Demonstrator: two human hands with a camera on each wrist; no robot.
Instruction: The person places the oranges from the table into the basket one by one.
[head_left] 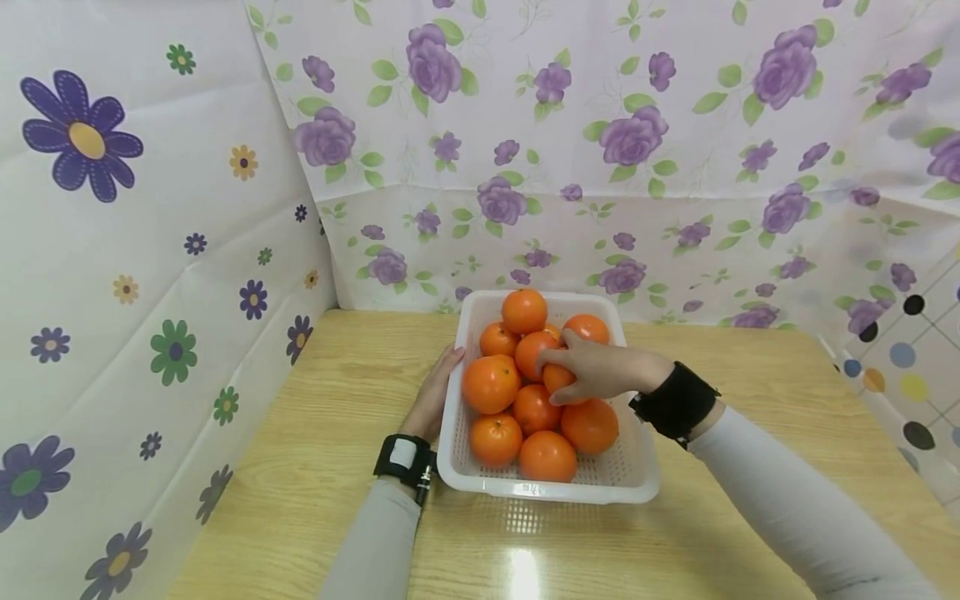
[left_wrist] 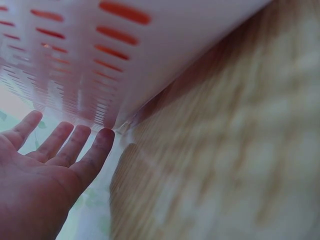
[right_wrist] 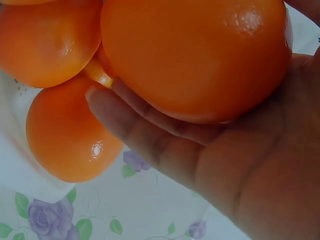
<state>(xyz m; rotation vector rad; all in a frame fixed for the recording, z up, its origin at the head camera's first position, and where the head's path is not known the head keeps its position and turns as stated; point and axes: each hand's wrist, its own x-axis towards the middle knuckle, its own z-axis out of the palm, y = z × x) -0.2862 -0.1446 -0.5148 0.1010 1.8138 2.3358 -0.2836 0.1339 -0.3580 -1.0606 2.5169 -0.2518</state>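
A white plastic basket (head_left: 480, 483) with slotted walls holds several oranges (head_left: 491, 384), piled up in the middle. My right hand (head_left: 596, 368) reaches in over the basket's right side and grips an orange (head_left: 557, 379) among the others. In the right wrist view, the fingers curl along one side of that orange (right_wrist: 200, 55), with another orange (right_wrist: 72, 132) just beyond the fingertips. Against the basket's left side rests my left hand (head_left: 431, 397). The left wrist view shows that hand (left_wrist: 40, 185) with fingers extended beside the slotted wall (left_wrist: 142, 60).
The basket stands on a light wooden table (head_left: 360, 367). Behind the table hangs a cloth with purple roses (head_left: 633, 137), and a flower-patterned sheet (head_left: 172, 350) covers the left side. Dotted material (head_left: 915, 387) lies along the right edge.
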